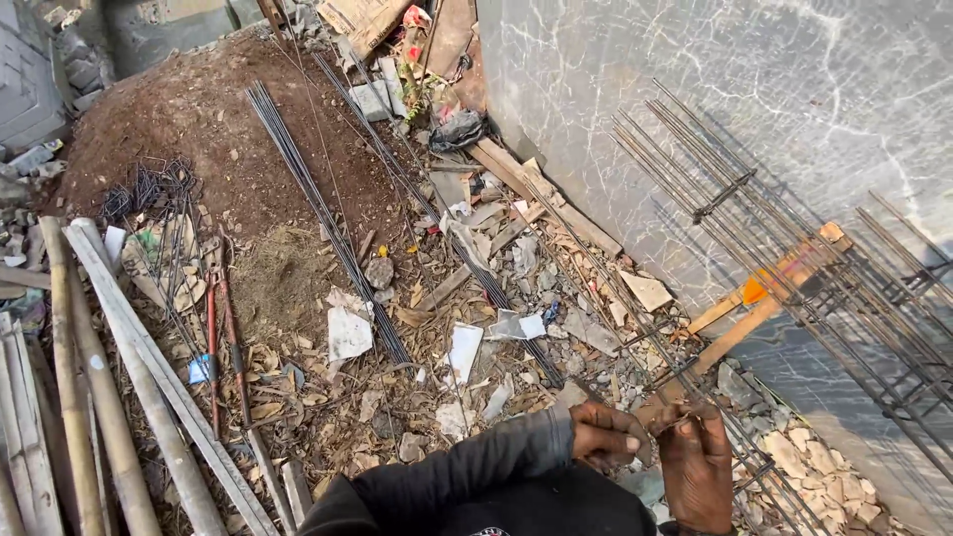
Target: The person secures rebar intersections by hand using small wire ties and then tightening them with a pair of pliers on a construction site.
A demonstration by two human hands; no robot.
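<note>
My left hand (608, 437), in a dark sleeve, is closed in a fist at the bottom of the view. Just to its right, my right hand (695, 465) pinches a thin steel wire (667, 423) that runs between the two hands. Both hands are at the near end of a long cage of steel rods (754, 238), which slants from the upper right down to them. How much of the wire the left fist encloses is hidden by the fingers.
Two bundles of long steel rods (328, 223) lie on the littered ground. Bamboo poles (99, 387) and planks are at the left, beside red-handled cutters (223, 337) and bent stirrups (149, 189). A marbled grey wall (754, 60) and a wooden trestle (764, 298) stand on the right.
</note>
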